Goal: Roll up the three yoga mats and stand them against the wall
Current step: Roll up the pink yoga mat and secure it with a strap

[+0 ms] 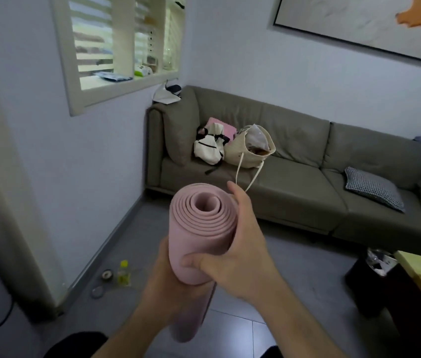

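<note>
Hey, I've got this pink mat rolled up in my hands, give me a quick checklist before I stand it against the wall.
1. Mat rolled tight: ok, coils look snug at the top end.
2. Right hand gripping the roll: ok.
3. Left hand supporting it: ok, wrapped behind.
4. Wall spot free: not ok, a yellow bottle and small items lie by the baseboard.
5. Bottom end even: cannot tell.

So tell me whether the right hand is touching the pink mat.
Touching. The head view shows the right hand wrapped around the rolled pink mat, thumb pressed into its side.
</note>
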`<state>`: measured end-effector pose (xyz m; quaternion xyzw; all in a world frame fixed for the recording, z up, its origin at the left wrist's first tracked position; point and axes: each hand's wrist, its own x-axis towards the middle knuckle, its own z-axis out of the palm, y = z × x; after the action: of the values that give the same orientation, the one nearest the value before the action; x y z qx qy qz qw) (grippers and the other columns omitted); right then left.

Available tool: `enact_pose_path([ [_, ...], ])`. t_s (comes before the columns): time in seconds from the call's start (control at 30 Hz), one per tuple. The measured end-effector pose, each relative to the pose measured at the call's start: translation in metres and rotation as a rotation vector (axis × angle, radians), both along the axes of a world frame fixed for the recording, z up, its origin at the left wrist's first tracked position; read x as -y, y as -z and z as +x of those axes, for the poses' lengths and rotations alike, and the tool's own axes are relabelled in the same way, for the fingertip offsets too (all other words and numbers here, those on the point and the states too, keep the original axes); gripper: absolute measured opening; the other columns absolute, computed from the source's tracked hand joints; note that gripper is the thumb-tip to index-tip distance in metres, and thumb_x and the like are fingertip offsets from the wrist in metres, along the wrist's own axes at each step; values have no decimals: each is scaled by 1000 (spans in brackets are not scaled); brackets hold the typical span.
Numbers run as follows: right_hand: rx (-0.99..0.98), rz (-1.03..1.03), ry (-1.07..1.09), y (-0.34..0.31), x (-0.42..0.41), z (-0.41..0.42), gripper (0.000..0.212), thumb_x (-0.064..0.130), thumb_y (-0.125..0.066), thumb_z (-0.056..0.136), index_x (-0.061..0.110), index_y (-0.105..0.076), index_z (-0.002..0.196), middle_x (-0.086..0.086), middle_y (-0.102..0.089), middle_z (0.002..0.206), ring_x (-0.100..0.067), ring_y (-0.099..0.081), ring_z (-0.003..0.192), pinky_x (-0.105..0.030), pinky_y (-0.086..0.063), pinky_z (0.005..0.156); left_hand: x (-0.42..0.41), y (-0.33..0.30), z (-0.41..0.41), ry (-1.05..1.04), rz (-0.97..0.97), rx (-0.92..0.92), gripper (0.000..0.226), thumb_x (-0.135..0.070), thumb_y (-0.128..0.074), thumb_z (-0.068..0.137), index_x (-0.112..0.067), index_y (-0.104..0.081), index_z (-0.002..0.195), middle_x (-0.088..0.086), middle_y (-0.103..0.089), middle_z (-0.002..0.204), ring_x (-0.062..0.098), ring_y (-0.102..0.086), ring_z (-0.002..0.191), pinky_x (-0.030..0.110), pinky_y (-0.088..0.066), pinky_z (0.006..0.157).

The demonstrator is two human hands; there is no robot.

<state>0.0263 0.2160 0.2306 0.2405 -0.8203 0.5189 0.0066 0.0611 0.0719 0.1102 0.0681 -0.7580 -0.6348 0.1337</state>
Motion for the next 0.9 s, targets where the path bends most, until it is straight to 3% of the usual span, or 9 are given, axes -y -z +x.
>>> enact_pose_path([
  [0.13, -41, 42, 195, 35, -1, -14, 132, 47, -103, 51, 37, -31, 161, 27, -44, 150, 5, -44, 138, -28, -42, 117, 3, 19, -11, 2, -38, 60, 109, -33, -105, 48, -39, -48, 140, -18, -67, 129, 0, -66, 115, 38, -60, 93],
  [0.27, 9, -12, 218, 81, -5, -36, 107, 39, -104, 50, 45, -48, 141, 26, -52, 138, 5, -52, 128, -15, -47, 103, 13, 18, -29, 83, 16, 194, 85, -9, -96, 66, -35, -53, 135, -19, -67, 126, -13, -64, 108, 20, -58, 91],
  [0.37, 71, -53, 242, 109, -3, -49, 98, 48, -101, 45, 40, -54, 131, 18, -60, 131, -4, -63, 121, -23, -54, 97, 32, 7, -49, 152, 185, 274, 74, 0, -75, 87, -32, -48, 148, -14, -65, 136, -1, -61, 124, 30, -53, 104],
  [0.43, 113, -62, 234, 128, -1, -54, 97, 49, -100, 46, 36, -54, 131, 14, -61, 130, -7, -65, 118, -28, -57, 95, 41, -2, -66, 102, 235, 311, 56, -9, -67, 97, -34, -52, 145, -13, -68, 132, 4, -64, 121, 35, -52, 104],
  [0.53, 157, -9, 210, 155, 3, -59, 93, 35, -101, 51, 39, -52, 130, 13, -59, 129, -5, -65, 115, -29, -58, 91, 34, -8, -95, 45, -42, 363, 26, -40, -57, 104, -32, -60, 129, -11, -68, 123, 12, -63, 116, 40, -48, 105],
  [0.63, 194, -3, 176, 170, 8, -62, 98, 10, -102, 55, 30, -51, 135, 12, -57, 129, -2, -65, 113, -22, -57, 86, 11, 9, -124, 62, -443, 448, 43, -58, -41, 105, -21, -59, 120, 6, -65, 126, 27, -60, 116, 41, -45, 100],
  [0.73, 244, -79, 152, 175, 7, -67, 97, -7, -98, 60, 17, -49, 141, 14, -56, 128, 7, -63, 113, -10, -52, 85, -9, 27, -144, 37, -697, 514, 57, -56, -31, 108, -9, -59, 125, 23, -62, 131, 41, -58, 122, 48, -45, 102],
  [0.9, 350, -184, 121, 186, -10, -79, 122, 1, -99, 66, 23, -22, 158, 11, -52, 143, 7, -59, 122, -10, -52, 90, -29, 39, -161, 28, -925, 425, 55, -52, -19, 105, -15, -58, 117, 17, -67, 119, 39, -62, 111, 49, -49, 94],
])
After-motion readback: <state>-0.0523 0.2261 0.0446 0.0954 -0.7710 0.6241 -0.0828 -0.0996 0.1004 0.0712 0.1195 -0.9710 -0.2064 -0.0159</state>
